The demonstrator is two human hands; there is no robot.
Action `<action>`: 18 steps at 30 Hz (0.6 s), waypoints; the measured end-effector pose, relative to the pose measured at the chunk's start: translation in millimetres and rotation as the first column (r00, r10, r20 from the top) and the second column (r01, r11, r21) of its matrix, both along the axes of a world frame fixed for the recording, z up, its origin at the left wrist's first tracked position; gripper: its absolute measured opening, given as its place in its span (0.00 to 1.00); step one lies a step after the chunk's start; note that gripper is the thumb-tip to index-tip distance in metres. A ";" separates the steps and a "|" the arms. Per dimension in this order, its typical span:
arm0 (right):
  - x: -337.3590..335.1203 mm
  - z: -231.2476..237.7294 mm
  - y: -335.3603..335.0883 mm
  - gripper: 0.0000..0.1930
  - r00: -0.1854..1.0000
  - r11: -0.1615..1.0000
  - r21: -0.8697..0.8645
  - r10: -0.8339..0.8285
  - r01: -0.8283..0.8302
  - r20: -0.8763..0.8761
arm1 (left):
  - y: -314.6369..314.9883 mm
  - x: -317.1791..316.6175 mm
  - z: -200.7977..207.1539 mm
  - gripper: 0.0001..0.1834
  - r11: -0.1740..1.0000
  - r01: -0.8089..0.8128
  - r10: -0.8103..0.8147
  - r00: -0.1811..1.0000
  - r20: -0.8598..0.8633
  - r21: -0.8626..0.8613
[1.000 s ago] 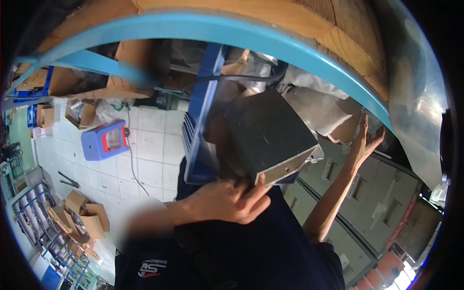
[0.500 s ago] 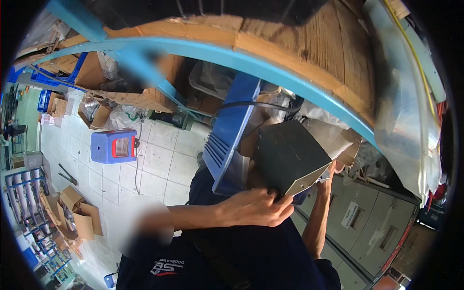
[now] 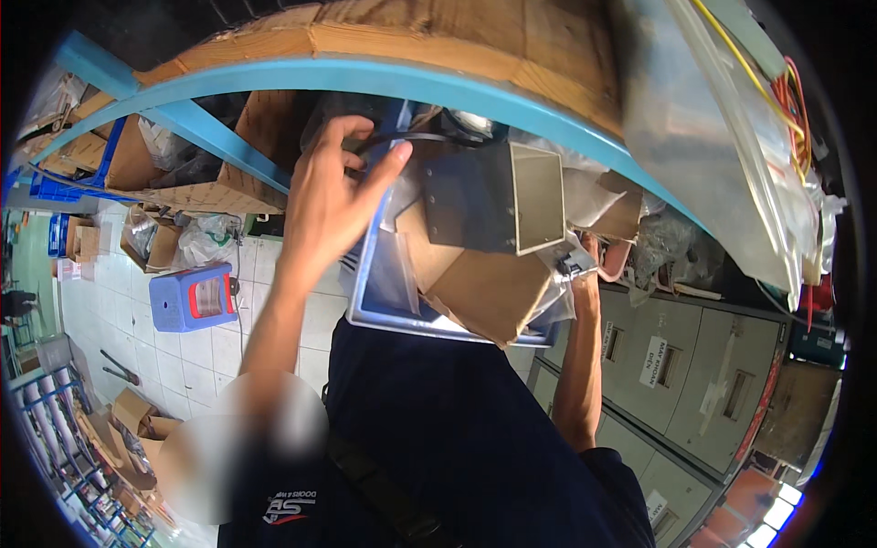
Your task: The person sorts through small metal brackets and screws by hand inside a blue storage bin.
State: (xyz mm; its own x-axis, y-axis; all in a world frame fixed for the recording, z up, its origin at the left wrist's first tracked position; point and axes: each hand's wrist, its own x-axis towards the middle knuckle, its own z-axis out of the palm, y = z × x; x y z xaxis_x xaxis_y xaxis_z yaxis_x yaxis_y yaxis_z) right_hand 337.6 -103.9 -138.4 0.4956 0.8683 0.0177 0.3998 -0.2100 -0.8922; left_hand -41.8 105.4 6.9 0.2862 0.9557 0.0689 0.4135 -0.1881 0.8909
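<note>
A blue plastic crate sits tilted on the rack in front of my chest. In it lie a grey metal rectangular tube with its open end toward me and a brown cardboard piece. My left hand is raised at the crate's left upper corner, fingers spread, fingertips by a black cable; nothing is held in it. My right forearm reaches up along the crate's right side. My right hand is mostly hidden behind the crate's corner and a clear plastic bag, so its grip is unclear.
A blue steel beam under a wooden board arches overhead. A clear bag of coloured wires hangs at the right. Grey drawer cabinets stand below right. On the tiled floor at the left are a blue-and-red box and cardboard cartons.
My left hand has let go of the grey metal tube and moved up to the crate's corner. The tube and crate now sit higher and closer in view.
</note>
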 end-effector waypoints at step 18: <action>-102.4 38.9 -113.1 0.14 0.927 0.953 -0.241 -0.247 0.181 -0.283 | -103.8 -73.0 -70.6 0.22 0.998 0.048 -0.054 0.989 -0.137 -0.049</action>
